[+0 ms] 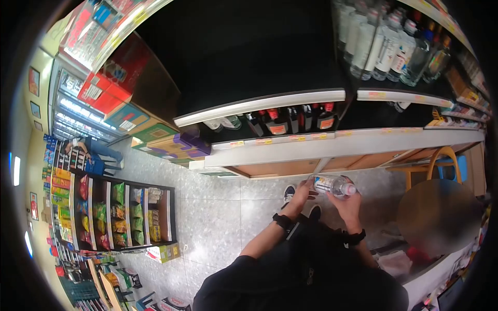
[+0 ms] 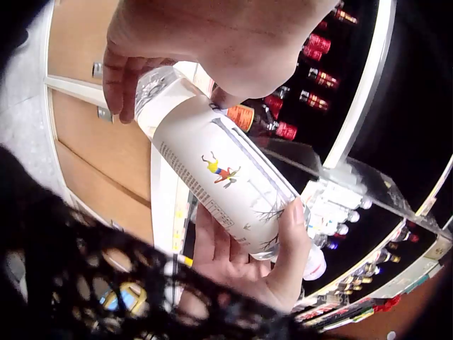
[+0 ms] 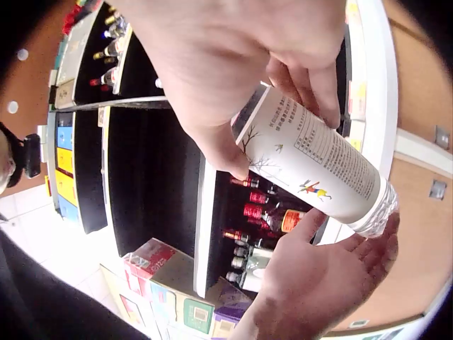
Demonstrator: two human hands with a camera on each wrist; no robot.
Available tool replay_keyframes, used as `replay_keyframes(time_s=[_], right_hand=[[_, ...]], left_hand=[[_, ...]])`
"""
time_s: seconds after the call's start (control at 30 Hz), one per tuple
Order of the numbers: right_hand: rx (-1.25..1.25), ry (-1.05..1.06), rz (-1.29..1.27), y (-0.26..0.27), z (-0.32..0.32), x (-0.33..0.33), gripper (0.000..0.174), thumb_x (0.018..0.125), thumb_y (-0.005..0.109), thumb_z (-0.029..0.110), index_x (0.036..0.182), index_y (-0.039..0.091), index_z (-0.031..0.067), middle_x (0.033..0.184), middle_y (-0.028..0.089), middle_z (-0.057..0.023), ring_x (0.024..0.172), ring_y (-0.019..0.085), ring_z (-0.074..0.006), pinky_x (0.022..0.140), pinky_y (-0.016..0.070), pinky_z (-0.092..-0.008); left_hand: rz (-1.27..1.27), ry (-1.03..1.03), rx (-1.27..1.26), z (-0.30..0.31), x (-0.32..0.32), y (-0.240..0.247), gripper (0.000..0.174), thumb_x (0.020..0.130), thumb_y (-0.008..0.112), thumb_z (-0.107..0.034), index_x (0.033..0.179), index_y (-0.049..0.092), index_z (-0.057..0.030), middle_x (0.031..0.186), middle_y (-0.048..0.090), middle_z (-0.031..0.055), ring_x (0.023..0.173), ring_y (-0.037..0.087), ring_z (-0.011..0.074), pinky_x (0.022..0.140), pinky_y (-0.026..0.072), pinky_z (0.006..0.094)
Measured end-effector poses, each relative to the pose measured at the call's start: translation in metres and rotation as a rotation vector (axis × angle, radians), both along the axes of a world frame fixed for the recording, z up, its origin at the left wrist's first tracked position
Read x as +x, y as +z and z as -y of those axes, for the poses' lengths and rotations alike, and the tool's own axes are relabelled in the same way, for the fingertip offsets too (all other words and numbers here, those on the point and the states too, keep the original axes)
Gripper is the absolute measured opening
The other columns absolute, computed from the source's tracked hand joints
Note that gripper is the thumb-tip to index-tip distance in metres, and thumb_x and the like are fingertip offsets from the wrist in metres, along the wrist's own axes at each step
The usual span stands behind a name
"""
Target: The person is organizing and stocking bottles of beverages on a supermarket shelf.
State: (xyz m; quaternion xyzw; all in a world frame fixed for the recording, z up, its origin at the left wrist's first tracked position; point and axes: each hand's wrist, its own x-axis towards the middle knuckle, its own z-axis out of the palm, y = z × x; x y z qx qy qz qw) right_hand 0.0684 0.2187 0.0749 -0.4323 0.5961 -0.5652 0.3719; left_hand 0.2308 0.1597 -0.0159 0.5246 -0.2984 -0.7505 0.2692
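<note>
A clear liquor bottle (image 1: 331,184) with a wide white label and a pale cap lies tilted between both hands, low in front of the body. My left hand (image 1: 303,196) holds it at the base, with fingers and thumb on either side of the ribbed glass bottom. Around the shoulder, near the cap, my right hand (image 1: 348,203) grips the bottle, its thumb (image 2: 291,223) along the label's edge. Facing the left wrist camera, the label (image 2: 212,166) shows a small coloured figure, printed text and bare branches.
A black shelf unit stands ahead, with white-labelled bottles (image 1: 384,49) at upper right and dark red-topped bottles (image 1: 275,123) on the lower shelf. Stacked cartons (image 1: 129,93) are at left. Beyond the grey floor is a snack rack (image 1: 119,215). A wooden chair (image 1: 441,158) stands at right.
</note>
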Motion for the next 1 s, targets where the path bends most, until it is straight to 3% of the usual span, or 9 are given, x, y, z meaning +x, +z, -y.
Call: replay_keyframes(time_s=[0.23,0.4,0.43,0.53,0.57,0.67,0.83,0.9,1.0], right_hand=[[-0.067,0.184,-0.198,0.017,0.060,0.089,0.059,0.064,0.084,0.013,0.115,0.058,-0.0027,0.100,0.068,-0.0137,0.092,0.066,-0.0159,0.080,0.0531,-0.0301],[-0.160,0.192,-0.322,0.025,0.120,0.176,0.059,0.063,0.083,0.014,0.114,0.059,-0.0010,0.099,0.069,-0.0146,0.090,0.068,-0.0187,0.079,0.0532,-0.0304],[-0.157,0.203,-0.335,0.031,0.133,0.194,0.060,0.063,0.083,0.013,0.115,0.058,-0.0020,0.100,0.068,-0.0135,0.092,0.066,-0.0166,0.080,0.0525,-0.0297],[-0.144,0.176,-0.348,0.038,0.167,0.242,0.061,0.064,0.083,0.012,0.117,0.057,-0.0020,0.100,0.068,-0.0126,0.093,0.065,-0.0146,0.081,0.0520,-0.0293],[-0.170,0.134,-0.332,0.036,0.182,0.260,0.060,0.064,0.083,0.013,0.116,0.058,-0.0008,0.100,0.068,-0.0139,0.093,0.067,-0.0186,0.079,0.0529,-0.0305],[-0.205,0.077,-0.312,0.021,0.212,0.281,0.059,0.064,0.082,0.014,0.117,0.058,0.0003,0.101,0.068,-0.0155,0.095,0.068,-0.0231,0.076,0.0540,-0.0319],[-0.187,0.039,-0.298,0.005,0.241,0.301,0.050,0.066,0.081,0.016,0.108,0.059,-0.0019,0.096,0.067,-0.0180,0.090,0.068,-0.0308,0.075,0.0548,-0.0357],[-0.058,-0.029,-0.381,0.002,0.249,0.308,0.046,0.066,0.080,0.018,0.103,0.059,-0.0019,0.094,0.067,-0.0188,0.088,0.067,-0.0338,0.074,0.0545,-0.0386],[-0.008,-0.035,-0.322,0.010,0.253,0.314,0.042,0.069,0.079,0.024,0.097,0.062,-0.0021,0.092,0.067,-0.0202,0.087,0.065,-0.0361,0.077,0.0530,-0.0392]], left_hand=[[-0.040,0.206,-0.020,0.034,0.095,0.003,0.064,0.093,0.051,-0.045,0.132,0.044,0.0045,0.116,0.059,0.0148,0.092,0.062,0.0240,0.075,0.0494,0.0347],[0.294,0.276,-0.397,0.079,0.174,-0.003,0.056,0.098,0.046,-0.040,0.133,0.047,0.0039,0.116,0.062,0.0147,0.104,0.060,0.0273,0.088,0.0464,0.0363],[0.250,0.271,-0.412,0.089,0.189,0.001,0.064,0.099,0.038,-0.048,0.136,0.043,0.0040,0.125,0.058,0.0174,0.114,0.055,0.0302,0.097,0.0416,0.0395],[0.058,0.373,-0.392,0.116,0.219,0.028,0.072,0.099,0.028,-0.055,0.139,0.039,0.0031,0.136,0.048,0.0201,0.128,0.045,0.0310,0.105,0.0348,0.0412],[-0.009,0.298,-0.508,0.134,0.231,0.032,0.079,0.097,0.021,-0.061,0.142,0.036,0.0027,0.144,0.039,0.0204,0.137,0.033,0.0301,0.110,0.0275,0.0421],[-0.095,0.251,-0.501,0.160,0.241,0.034,0.083,0.096,0.020,-0.063,0.146,0.025,0.0022,0.149,0.031,0.0174,0.140,0.027,0.0292,0.113,0.0216,0.0415],[-0.185,0.322,-0.435,0.180,0.248,0.019,0.080,0.098,0.020,-0.060,0.145,0.024,0.0049,0.149,0.030,0.0194,0.138,0.030,0.0279,0.113,0.0234,0.0390],[-0.213,0.236,-0.429,0.192,0.252,0.012,0.080,0.098,0.021,-0.060,0.145,0.024,0.0048,0.149,0.030,0.0192,0.138,0.030,0.0276,0.113,0.0239,0.0388],[-0.207,0.268,-0.364,0.200,0.256,0.002,0.072,0.100,0.025,-0.055,0.139,0.035,0.0045,0.142,0.040,0.0169,0.133,0.038,0.0265,0.111,0.0290,0.0385]])
